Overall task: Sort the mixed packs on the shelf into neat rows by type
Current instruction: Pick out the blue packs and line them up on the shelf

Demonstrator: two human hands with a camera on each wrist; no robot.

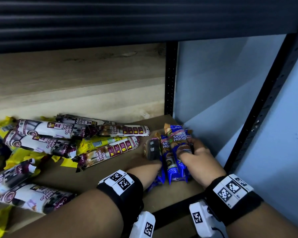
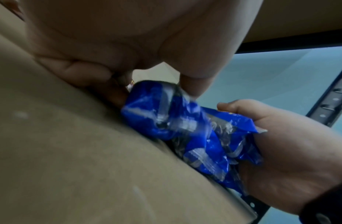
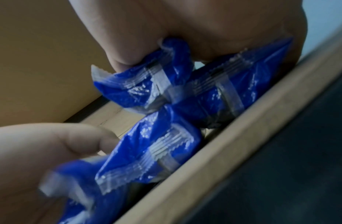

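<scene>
Here, at the shelf (image 1: 96, 176) corner by the black upright post (image 1: 169, 78), my right hand (image 1: 200, 162) had its fingers curled round the blue packs (image 1: 176, 150). My left hand (image 1: 144, 164) gripped a blurred pack just beside them. White-and-maroon packs (image 1: 46, 134) lay jumbled farther from that post.

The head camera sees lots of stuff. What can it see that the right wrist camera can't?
Only the head view shows the jumbled white drawstring-bag packs, the yellow packs among them, and the wrist bands. Only the right wrist view shows the crimped, sealed ends of the blue packs up close. Both show the left hand and right hand on the blue packs, on the shelf.
</scene>
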